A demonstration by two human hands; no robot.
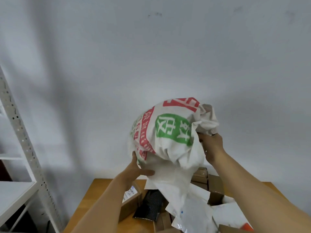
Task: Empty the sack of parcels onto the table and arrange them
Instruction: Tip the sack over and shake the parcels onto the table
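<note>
Below my hands, parcels lie heaped on the wooden table (87, 199): a black mailer (149, 206), a labelled cardboard box (130, 199) and white poly mailers (193, 209), with more brown boxes (215, 187) under my right forearm. My left hand (136, 170) grips the white woven sack (168, 137) at its lower left side, thumb pressed into the cloth. My right hand (212, 147) clutches the bunched fabric at its upper right. Between them the sack hangs upturned above the pile. Left of my grip stands a white metal shelf rack (21, 137), the grey wall (151, 56) beyond.
</note>
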